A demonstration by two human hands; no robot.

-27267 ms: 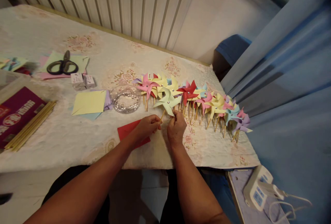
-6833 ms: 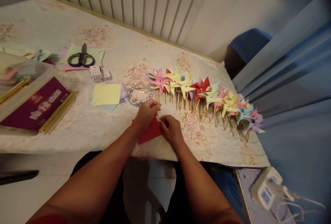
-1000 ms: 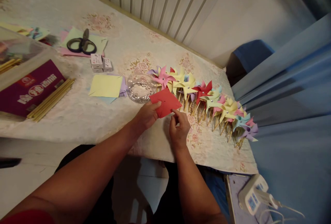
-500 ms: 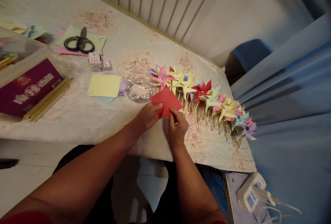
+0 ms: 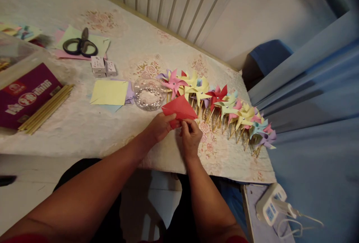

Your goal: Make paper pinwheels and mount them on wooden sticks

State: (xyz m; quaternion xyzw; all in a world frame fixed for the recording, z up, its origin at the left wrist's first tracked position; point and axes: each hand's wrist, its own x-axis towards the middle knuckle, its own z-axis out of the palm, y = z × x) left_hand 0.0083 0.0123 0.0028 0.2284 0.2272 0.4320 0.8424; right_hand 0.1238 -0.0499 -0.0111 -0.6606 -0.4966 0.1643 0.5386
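Observation:
Both my hands hold a red paper square just above the table's front edge. My left hand pinches its lower left side, and my right hand pinches its lower corner with thumb and fingers closed. Behind the paper, a row of finished paper pinwheels on wooden sticks runs off to the right. A clear dish of silver beads stands just left of the red paper.
Yellow and purple paper squares lie left of the dish. Further left are small white boxes, black scissors on coloured paper, a bundle of wooden sticks and a maroon box. A white power strip sits low right beside blue curtains.
The red paper has gone from flat on the table to lifted in both hands. Over the last second it tilted flatter and my right hand closed in on its lower corner.

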